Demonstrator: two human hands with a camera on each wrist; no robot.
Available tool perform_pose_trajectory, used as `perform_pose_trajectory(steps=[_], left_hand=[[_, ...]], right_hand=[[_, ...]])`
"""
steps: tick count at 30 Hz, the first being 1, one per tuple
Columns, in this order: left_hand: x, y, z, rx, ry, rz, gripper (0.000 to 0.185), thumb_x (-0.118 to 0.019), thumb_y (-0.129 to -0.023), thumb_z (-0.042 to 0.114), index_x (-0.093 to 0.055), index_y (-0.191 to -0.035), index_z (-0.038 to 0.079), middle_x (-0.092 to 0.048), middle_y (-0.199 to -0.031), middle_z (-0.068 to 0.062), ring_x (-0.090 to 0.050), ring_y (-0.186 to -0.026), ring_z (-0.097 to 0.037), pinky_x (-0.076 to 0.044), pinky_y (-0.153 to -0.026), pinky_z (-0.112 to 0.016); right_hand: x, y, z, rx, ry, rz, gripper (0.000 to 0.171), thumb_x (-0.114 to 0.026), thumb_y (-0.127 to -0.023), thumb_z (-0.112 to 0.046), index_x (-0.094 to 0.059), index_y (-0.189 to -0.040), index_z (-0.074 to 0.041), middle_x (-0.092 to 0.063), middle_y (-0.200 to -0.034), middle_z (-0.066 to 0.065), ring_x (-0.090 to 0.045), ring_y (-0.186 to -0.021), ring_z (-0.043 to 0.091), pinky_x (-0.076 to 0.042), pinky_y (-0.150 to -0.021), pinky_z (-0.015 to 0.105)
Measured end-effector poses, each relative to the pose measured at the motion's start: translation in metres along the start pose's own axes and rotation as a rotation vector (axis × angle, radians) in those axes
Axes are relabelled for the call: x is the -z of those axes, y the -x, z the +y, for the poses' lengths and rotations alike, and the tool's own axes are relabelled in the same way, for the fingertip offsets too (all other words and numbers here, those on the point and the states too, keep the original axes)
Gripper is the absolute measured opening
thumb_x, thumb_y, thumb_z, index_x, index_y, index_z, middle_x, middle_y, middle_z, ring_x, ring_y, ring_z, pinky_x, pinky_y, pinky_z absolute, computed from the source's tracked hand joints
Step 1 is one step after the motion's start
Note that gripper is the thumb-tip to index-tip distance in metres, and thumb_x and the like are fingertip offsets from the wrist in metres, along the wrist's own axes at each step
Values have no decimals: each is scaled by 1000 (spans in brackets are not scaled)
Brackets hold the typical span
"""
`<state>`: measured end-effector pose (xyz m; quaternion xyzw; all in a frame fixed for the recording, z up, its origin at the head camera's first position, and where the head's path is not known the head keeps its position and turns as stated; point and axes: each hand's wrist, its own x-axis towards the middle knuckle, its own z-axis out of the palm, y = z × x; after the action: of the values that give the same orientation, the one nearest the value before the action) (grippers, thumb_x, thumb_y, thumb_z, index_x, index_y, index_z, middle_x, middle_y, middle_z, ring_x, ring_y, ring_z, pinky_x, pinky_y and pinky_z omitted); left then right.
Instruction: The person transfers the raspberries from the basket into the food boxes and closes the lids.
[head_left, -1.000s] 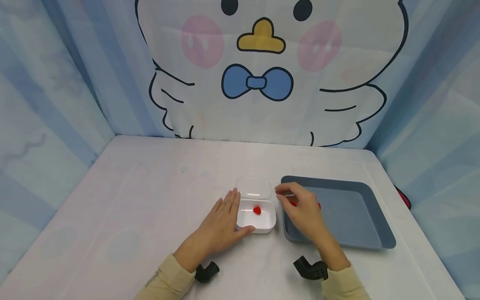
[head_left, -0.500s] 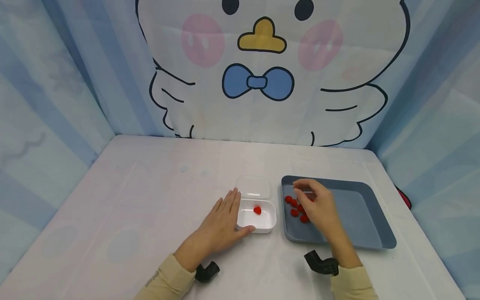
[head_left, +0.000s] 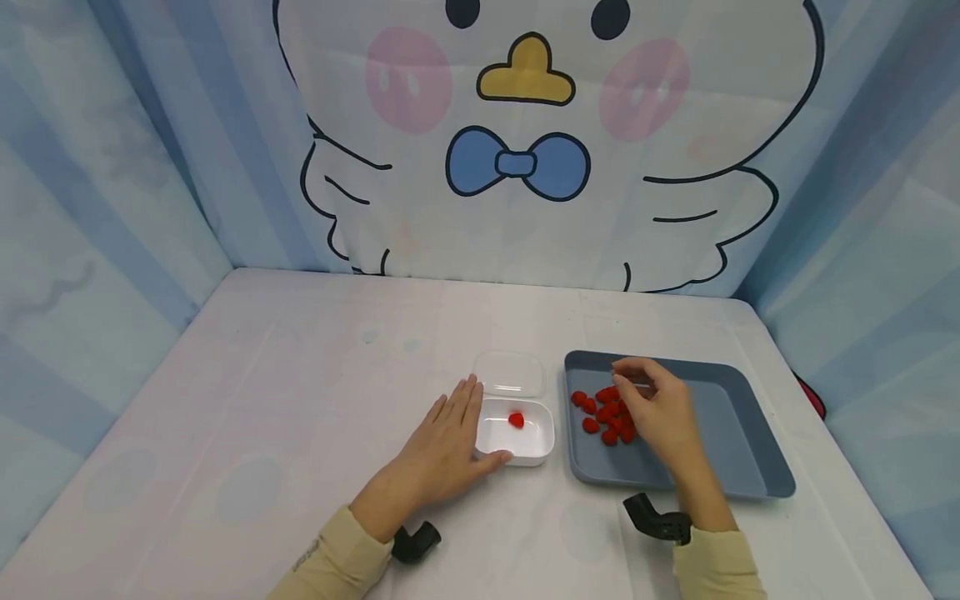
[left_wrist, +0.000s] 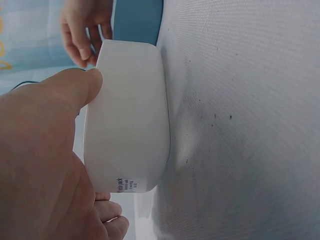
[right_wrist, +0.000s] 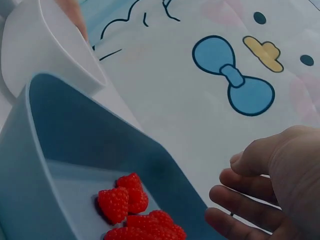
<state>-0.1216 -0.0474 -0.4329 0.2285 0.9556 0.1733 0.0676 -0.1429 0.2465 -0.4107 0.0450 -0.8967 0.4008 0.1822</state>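
While left hand (head_left: 442, 450) rests flat against white box (head_left: 516, 432) | side print unreadable | right hand (head_left: 656, 412) loosely curled, holding nothing, over raspberries (head_left: 603, 414)

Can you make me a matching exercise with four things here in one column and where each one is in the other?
Things:
1. left hand
2. right hand
3. single berry
4. clear lid

Places:
A. inside the white box
B. against the white box's left side
C. on the table just behind the white box
D. over the berry pile in the blue tray

Pairs: 1-B, 2-D, 3-A, 4-C
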Motion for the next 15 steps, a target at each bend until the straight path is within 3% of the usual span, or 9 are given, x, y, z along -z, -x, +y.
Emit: perform_pose_trajectory(steps=[4,9,11,15], left_hand=[[0,1,0,0,6,-6,100,-50,-93,66,-13,-157,-1,-13,-167,-16,-14,-155,-30,-18,-125,-50],[0,0,-1,0,2,-3,100,-50,-93,66,-13,-157,-1,-13,-167,-15,-14,-155,-29,-18,-125,-50],[0,0,-1,0,-3,-1,100,-50,-93,66,-13,-157,-1,-13,-167,-15,-15,-155,-29,-19,-125,-50],[1,0,-1,4,-5,-5,100,-50,-93,66,-13,-157,-1,-13,-167,-16,-15,-155,-29,-19,-125,-50]], right_hand=[[0,1,4,-38,10,-15,19,-63,-97,-13,-68,-112,-3,-73,-109,12,-65,-94,10,-46,-76,1],[1,1,10,-82,8,-20,21,-63,-97,-15,-68,-114,-3,-72,-109,14,-59,-89,-5,-47,-72,3],[2,1,12,-87,19,-16,22,-62,-97,-16,-68,-114,-3,-72,-109,15,-59,-89,-5,-46,-72,2],[4,1,16,-93,44,-10,21,-62,-97,-14,-68,-114,-3,-72,-110,16,-67,-96,16,-42,-73,-1]])
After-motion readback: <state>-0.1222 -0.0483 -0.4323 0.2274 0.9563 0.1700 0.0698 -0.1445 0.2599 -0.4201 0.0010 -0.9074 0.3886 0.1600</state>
